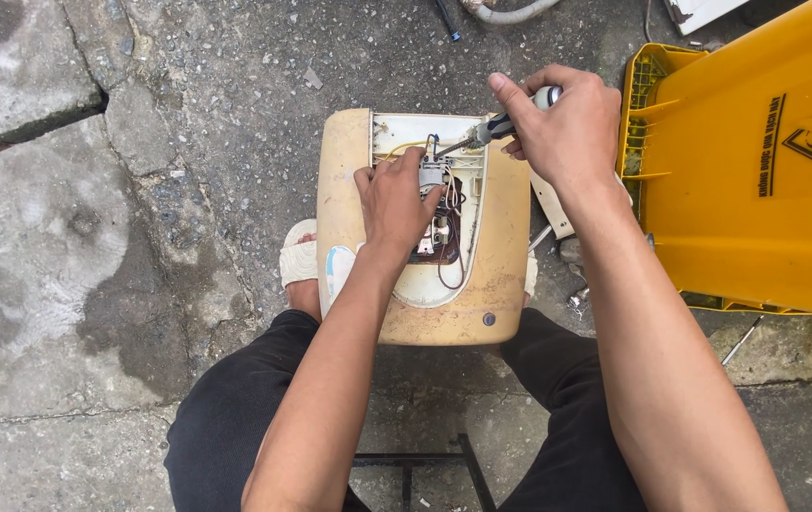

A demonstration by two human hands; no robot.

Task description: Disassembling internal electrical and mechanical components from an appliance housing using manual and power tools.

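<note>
Gripping a screwdriver (499, 124), right hand (565, 128) closed on its handle, tip angled into the opened yellowed appliance casing (496, 265); left hand (394, 202) fingertips pinch a small grey component (431, 174) among wires; casing lies between the knees, yellow bin (757, 190) just right

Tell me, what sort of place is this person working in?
Probably an outdoor yard or street-side repair spot: cracked concrete ground, a big yellow plastic bin alongside, and an opened yellowed appliance casing set on the ground between the person's knees.
</note>
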